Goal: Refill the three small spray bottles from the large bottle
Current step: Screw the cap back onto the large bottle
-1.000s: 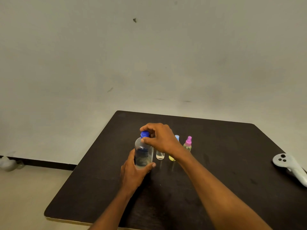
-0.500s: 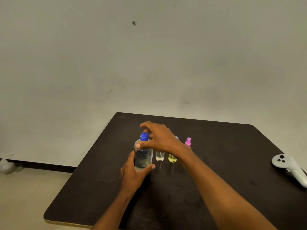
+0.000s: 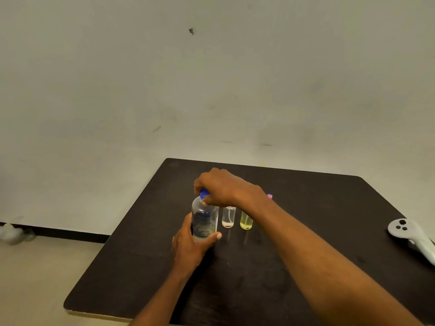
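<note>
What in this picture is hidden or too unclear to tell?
Head view only:
1. Cap: mostly under the right hand; how loose it is, cannot tell.
2. Pink top: its bottle is hidden behind the right wrist.
3. Clear bottle and yellow bottle: tops hidden by that forearm.
4. Large bottle: label too small to read.
5. Controller: cut by the right edge.
6. Floor objects, far left: blurred.
</note>
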